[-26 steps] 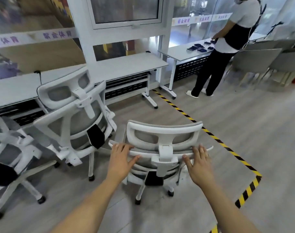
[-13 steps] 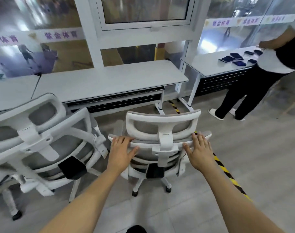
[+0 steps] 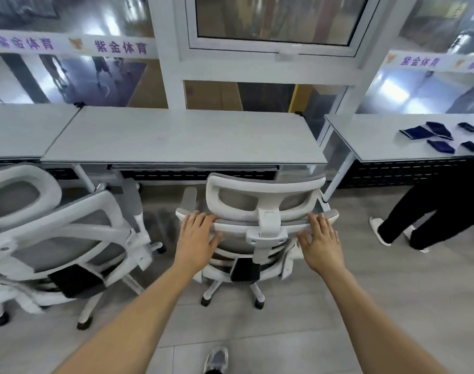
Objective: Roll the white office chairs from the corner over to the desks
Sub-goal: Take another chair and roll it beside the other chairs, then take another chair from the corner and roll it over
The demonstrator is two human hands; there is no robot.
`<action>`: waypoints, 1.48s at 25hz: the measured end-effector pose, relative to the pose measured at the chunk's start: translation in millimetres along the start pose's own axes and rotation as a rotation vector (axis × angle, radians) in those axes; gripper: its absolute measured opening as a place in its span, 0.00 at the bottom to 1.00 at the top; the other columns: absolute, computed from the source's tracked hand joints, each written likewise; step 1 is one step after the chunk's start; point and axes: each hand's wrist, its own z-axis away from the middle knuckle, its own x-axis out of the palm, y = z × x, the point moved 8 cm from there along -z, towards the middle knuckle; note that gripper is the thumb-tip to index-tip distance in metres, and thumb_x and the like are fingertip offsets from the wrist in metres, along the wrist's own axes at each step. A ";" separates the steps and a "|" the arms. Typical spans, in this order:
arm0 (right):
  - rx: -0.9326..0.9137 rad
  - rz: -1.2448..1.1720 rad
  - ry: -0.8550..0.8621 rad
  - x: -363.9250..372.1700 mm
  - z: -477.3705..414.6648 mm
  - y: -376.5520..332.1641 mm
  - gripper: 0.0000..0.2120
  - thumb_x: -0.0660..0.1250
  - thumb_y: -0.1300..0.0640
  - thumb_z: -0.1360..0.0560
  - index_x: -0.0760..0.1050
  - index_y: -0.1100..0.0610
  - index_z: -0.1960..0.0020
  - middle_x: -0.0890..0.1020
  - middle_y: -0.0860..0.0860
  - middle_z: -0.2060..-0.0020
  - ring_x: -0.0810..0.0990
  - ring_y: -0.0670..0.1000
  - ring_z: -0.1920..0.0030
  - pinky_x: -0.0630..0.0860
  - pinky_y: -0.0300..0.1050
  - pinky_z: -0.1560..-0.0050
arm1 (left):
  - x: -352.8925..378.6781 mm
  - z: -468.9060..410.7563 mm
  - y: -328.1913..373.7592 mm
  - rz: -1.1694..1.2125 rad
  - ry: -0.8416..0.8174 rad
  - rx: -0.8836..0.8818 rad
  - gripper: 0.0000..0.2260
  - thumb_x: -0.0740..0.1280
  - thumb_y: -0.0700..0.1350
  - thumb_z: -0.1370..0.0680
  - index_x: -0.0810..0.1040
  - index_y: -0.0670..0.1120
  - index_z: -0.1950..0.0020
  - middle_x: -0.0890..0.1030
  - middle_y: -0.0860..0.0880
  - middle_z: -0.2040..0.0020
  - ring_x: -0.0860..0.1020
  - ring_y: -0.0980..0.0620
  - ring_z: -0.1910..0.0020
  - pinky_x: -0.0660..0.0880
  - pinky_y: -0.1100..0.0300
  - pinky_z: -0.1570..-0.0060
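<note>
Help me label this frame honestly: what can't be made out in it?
Head view:
- White office chair seat: hidden behind its own backrest.
- Other person: cut off by the right edge, only legs and shoes show.
- Dark blue items on the right desk: too small to identify.
- Left chair: motion-blurred, cut off by the left edge.

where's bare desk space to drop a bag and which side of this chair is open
The middle desk is wholly bare, from its seam with the left desk to the gap before the right desk. That one is bare only at its left; dark blue items crowd the rest. Floor: tight left by the second chair, open right toward the person.
</note>
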 end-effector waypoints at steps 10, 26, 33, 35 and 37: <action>-0.435 -0.202 0.130 -42.2 48.0 -43.4 0.18 0.62 0.53 0.21 0.71 0.53 0.32 0.78 0.51 0.39 0.72 0.56 0.37 0.69 0.54 0.35 | -36.0 97.8 80.5 -0.022 0.054 -0.329 0.19 0.64 0.49 0.21 0.71 0.52 0.30 0.73 0.50 0.32 0.71 0.43 0.35 0.69 0.50 0.37; -1.450 -0.599 -0.319 -3.0 540.1 -364.1 0.12 0.64 0.56 0.22 0.77 0.53 0.39 0.80 0.50 0.45 0.76 0.51 0.44 0.73 0.50 0.41 | -308.5 616.8 76.6 -0.218 0.693 -0.943 0.10 0.61 0.51 0.18 0.77 0.53 0.39 0.78 0.54 0.42 0.73 0.51 0.41 0.71 0.54 0.40; -1.677 -0.664 -0.553 49.7 879.6 -456.6 0.13 0.64 0.57 0.23 0.77 0.51 0.38 0.78 0.45 0.46 0.76 0.48 0.45 0.72 0.48 0.42 | -413.3 930.5 54.0 -0.354 0.811 -1.221 0.11 0.60 0.52 0.19 0.77 0.53 0.39 0.79 0.56 0.41 0.74 0.51 0.41 0.70 0.52 0.40; -1.722 -0.647 -0.620 67.7 962.3 -480.1 0.14 0.63 0.56 0.22 0.76 0.50 0.38 0.77 0.44 0.45 0.75 0.46 0.44 0.72 0.46 0.41 | -436.0 1007.8 42.8 -0.358 0.841 -1.296 0.11 0.61 0.51 0.18 0.76 0.52 0.38 0.79 0.56 0.40 0.74 0.52 0.40 0.70 0.52 0.38; -1.784 -0.628 -0.668 86.6 1031.5 -506.2 0.14 0.63 0.55 0.21 0.76 0.49 0.36 0.77 0.43 0.45 0.75 0.45 0.44 0.72 0.46 0.41 | -456.2 1070.2 26.3 -0.369 0.866 -1.344 0.11 0.61 0.51 0.18 0.76 0.53 0.37 0.79 0.56 0.40 0.74 0.52 0.39 0.70 0.52 0.37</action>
